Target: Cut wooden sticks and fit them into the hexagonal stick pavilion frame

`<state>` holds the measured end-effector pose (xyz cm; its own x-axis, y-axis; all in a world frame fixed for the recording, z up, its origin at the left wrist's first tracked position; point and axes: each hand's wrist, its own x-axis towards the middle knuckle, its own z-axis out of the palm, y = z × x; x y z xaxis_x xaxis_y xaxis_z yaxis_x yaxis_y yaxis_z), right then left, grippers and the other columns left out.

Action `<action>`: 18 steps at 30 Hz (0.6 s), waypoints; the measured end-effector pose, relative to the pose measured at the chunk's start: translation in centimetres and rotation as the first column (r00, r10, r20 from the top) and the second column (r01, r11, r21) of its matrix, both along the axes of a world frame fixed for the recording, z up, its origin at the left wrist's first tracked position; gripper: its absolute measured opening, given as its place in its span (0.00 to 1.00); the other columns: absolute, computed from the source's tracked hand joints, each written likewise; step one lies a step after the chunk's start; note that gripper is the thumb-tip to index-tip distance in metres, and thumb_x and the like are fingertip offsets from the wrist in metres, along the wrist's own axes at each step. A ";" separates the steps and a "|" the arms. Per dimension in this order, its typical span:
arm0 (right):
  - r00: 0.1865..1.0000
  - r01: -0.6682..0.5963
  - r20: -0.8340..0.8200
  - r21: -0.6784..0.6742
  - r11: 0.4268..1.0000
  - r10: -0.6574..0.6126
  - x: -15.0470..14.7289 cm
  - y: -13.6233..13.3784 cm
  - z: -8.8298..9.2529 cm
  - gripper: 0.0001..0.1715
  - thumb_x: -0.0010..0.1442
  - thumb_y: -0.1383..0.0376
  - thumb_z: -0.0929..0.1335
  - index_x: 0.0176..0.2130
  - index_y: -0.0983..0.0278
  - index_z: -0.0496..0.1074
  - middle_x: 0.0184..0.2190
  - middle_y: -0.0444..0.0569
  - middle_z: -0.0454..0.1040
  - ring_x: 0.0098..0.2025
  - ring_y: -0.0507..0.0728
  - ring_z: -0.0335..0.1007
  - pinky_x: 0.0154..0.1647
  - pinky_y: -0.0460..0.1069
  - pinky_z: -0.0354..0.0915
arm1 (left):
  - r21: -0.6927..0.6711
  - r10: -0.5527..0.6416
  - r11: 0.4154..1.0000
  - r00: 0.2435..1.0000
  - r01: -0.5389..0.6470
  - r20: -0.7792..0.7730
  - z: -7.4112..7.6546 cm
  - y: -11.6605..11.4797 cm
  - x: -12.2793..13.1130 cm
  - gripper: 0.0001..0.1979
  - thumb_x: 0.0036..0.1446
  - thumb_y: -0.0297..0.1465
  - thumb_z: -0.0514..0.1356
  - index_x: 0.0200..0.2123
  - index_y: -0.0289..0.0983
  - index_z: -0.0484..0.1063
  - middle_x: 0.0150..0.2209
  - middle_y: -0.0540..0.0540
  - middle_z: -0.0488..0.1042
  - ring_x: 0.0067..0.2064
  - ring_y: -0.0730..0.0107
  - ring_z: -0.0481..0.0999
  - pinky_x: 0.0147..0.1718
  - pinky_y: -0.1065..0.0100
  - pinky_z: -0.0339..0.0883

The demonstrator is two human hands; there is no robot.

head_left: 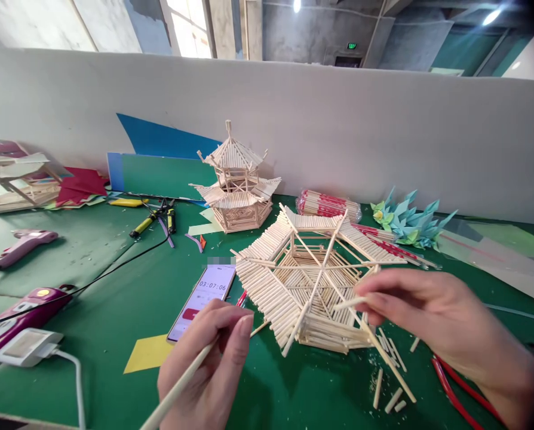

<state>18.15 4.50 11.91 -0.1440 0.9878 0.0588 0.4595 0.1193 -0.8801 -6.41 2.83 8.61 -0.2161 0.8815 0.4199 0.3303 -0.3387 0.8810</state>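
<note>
In front of me stands a hexagonal pavilion model [258, 286] built from thin wooden sticks, with slatted roof panels around an open, spoked centre. Fingers and thumb of my left hand [208, 358] are closed on a long wooden stick [177, 379], left of the model and apart from it. My right hand [423, 310] pinches a short wooden stick [350, 303] over the model's right front side; whether the stick touches it I cannot tell. Cut stick pieces [393, 400] lie on the green table below that hand. Red-handled pliers or cutters [455, 391] lie partly hidden beneath my right forearm.
A finished-looking two-tier pavilion [235, 179] stands behind. Wrapped stick bundles [325, 205] and blue-green paper leaves [410, 218] lie at the back right. A phone [208, 292], yellow paper [146, 353], wire cutters [153, 221], a pink glue gun [22, 246] and a power strip [29, 307] occupy the left.
</note>
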 end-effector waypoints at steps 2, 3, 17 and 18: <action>0.979 -0.175 -0.114 -0.037 0.984 0.170 -2.8 2.2 0.8 0.05 0.54 0.62 0.69 0.32 0.60 0.75 0.27 0.42 0.75 0.29 0.48 0.70 0.28 0.39 0.67 | 0.006 -0.034 0.999 0.999 0.034 -0.041 0.0 0.5 -0.3 0.04 0.50 0.27 0.59 0.25 0.39 0.71 0.24 0.52 0.69 0.24 0.73 0.65 0.21 0.74 0.59; 0.964 -0.235 -0.149 -0.073 0.969 0.222 -3.7 3.1 0.9 0.06 0.55 0.63 0.68 0.33 0.61 0.75 0.28 0.43 0.75 0.30 0.48 0.70 0.30 0.40 0.66 | 0.008 -0.040 0.999 0.998 0.040 -0.056 0.0 0.7 -0.5 0.04 0.50 0.27 0.59 0.25 0.39 0.71 0.24 0.52 0.69 0.25 0.73 0.66 0.21 0.74 0.59; 0.892 -0.420 -0.266 -0.197 0.886 0.364 -7.6 5.7 -0.8 0.05 0.54 0.68 0.68 0.33 0.65 0.74 0.27 0.42 0.73 0.29 0.47 0.67 0.32 0.42 0.63 | -0.275 -0.245 0.931 0.969 0.239 0.012 -1.5 1.9 -0.9 0.07 0.52 0.33 0.59 0.27 0.37 0.73 0.22 0.51 0.71 0.23 0.74 0.65 0.19 0.76 0.59; 0.893 -0.422 -0.261 -0.208 0.882 0.366 -7.6 5.8 -0.9 0.05 0.54 0.68 0.68 0.33 0.65 0.74 0.26 0.42 0.73 0.29 0.47 0.66 0.31 0.43 0.63 | -0.275 -0.243 0.931 0.970 0.238 0.017 -1.6 1.9 -0.9 0.06 0.52 0.32 0.59 0.27 0.38 0.73 0.23 0.51 0.71 0.23 0.74 0.66 0.19 0.76 0.59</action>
<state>10.52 10.28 11.03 -0.5369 0.8361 -0.1129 0.2244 0.0125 -0.9744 -7.36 4.74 6.98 0.0219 0.9874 0.1570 0.2842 -0.1567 0.9459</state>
